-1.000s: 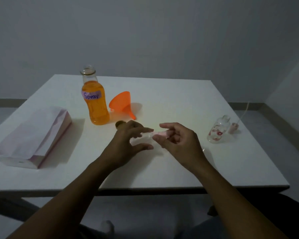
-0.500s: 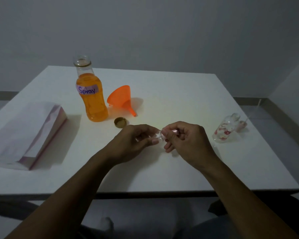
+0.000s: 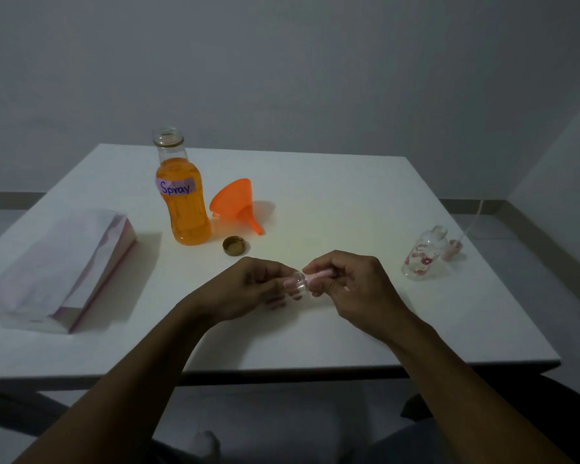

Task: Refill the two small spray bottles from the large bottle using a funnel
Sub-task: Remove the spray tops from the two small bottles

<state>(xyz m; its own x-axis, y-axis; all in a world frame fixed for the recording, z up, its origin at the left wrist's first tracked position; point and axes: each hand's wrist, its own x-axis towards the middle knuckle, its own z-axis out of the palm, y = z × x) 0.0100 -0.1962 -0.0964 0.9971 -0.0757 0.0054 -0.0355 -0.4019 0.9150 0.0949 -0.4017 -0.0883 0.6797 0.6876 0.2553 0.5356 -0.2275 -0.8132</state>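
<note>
A large open bottle point(image 3: 183, 202) of orange liquid, labelled "Spray", stands at the back left of the white table point(image 3: 349, 202). An orange funnel point(image 3: 236, 204) lies on its side beside it, and a gold cap point(image 3: 235, 245) rests in front. My left hand point(image 3: 258, 286) grips a small clear spray bottle point(image 3: 298, 283) held sideways. My right hand point(image 3: 352, 284) pinches its pink spray top point(image 3: 318, 274). A second small bottle point(image 3: 422, 254) with red flowers stands open at the right, its pink sprayer point(image 3: 452, 249) lying next to it.
A white and pink paper bag point(image 3: 57, 269) lies flat on the table's left side. The table's front edge runs just below my wrists. A grey wall stands behind the table, and floor shows to the right.
My hands have come together on the small bottle: the left hand closed around its body while the right hand kept hold of the pink top.
</note>
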